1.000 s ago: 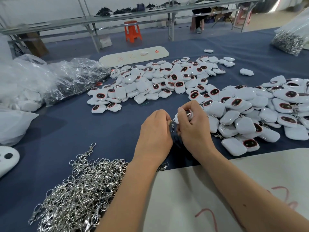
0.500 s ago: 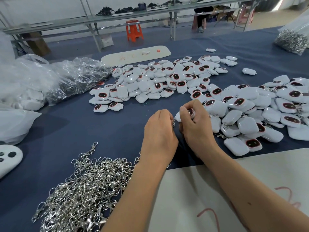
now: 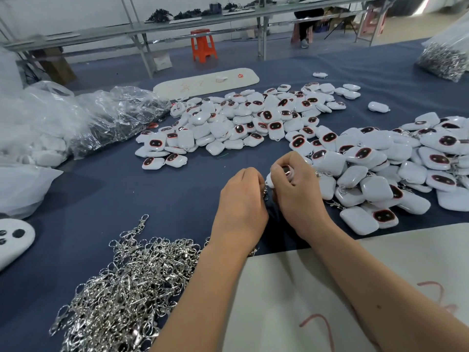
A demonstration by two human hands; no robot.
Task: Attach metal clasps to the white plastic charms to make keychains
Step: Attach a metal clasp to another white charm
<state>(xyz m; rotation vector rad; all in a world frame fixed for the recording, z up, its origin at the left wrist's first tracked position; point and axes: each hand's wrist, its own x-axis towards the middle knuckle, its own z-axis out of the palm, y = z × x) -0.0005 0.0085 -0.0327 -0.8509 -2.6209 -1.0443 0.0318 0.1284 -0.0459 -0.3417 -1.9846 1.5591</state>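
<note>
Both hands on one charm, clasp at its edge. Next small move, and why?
Probably finish hooking the silver metal clasp, pinched by the left hand, onto the white plastic charm held in the right hand: the two meet between the hands, and whether they are joined is hidden.

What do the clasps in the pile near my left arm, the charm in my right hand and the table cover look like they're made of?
Clasps: bright polished metal, judging by the silvery glints; which metal is unclear.
Charm held by the right hand: glossy white moulded plastic by its smooth sheen, with a dark red-rimmed inset.
Table cover: matte blue-grey, probably fabric or felt; no shine.
</note>
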